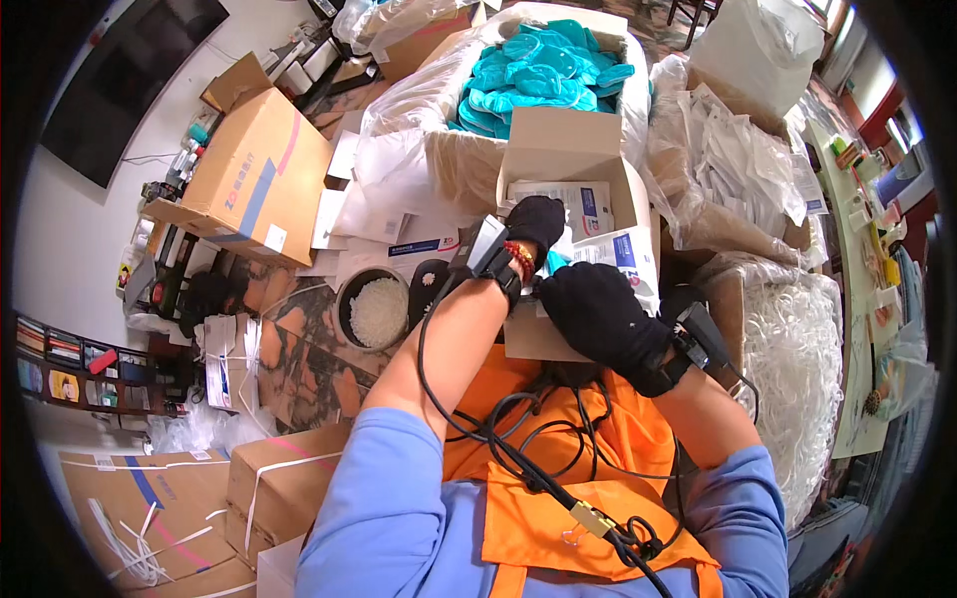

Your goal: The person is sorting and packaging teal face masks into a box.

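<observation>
Two black-gloved hands meet over an open, pale cardboard carton, its far flap raised beyond them and its near flap hanging below the right hand. The left hand, curled, bends in over the carton's left side; the right, also curled, sits just nearer the body. A sliver of teal fabric shows between them, but their fingertips are hidden, so whether either hand grips it cannot be told. The carton stands squarely before the person, presumably so both hands can work at its mouth, with the stock ringed around it, likely for easy reach.

Inside the carton, beyond and right of the hands, lie flat white packets with blue printing. Farther beyond the grip, a large box draped in clear plastic is heaped with folded teal fabric pieces. Beyond and to the right, a plastic-lined brown box holds loose flat white packets; nearer, right of the right hand, another brown box brims with tangled white strands. Left of the left hand, a round dark bowl contains small white pieces.
</observation>
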`<move>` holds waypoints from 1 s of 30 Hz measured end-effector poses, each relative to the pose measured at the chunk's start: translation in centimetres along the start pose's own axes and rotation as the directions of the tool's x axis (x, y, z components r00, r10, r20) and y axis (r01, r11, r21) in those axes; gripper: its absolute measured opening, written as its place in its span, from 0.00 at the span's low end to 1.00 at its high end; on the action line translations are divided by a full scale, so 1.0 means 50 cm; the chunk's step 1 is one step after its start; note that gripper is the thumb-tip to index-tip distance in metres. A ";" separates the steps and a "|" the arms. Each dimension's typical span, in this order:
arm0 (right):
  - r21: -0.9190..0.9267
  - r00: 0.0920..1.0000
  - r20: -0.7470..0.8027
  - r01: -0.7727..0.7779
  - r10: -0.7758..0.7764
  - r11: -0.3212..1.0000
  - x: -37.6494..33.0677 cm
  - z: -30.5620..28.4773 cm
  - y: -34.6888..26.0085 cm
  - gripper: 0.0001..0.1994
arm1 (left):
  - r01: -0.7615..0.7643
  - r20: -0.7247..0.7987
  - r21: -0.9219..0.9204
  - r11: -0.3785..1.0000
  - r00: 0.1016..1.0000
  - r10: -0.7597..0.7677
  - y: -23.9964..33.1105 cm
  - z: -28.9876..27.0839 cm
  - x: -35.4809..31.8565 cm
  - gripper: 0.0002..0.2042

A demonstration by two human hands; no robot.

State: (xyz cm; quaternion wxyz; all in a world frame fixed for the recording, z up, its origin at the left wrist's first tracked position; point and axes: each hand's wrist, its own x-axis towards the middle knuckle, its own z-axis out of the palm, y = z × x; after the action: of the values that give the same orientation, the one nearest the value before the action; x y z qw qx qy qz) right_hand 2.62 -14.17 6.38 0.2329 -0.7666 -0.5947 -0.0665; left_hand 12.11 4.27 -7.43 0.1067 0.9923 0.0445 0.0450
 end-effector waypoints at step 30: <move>-0.081 0.879 0.122 -0.453 0.460 0.888 0.036 0.064 0.128 0.10 | -0.137 0.122 0.008 0.991 0.983 0.135 -0.057 -0.075 -0.029 0.21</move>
State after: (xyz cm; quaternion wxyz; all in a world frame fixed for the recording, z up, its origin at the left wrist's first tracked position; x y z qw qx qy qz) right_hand 8.61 -12.36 2.46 0.1809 -0.8934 -0.4102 0.0285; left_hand 10.09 7.68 -4.53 0.0978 0.9947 -0.0297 -0.0087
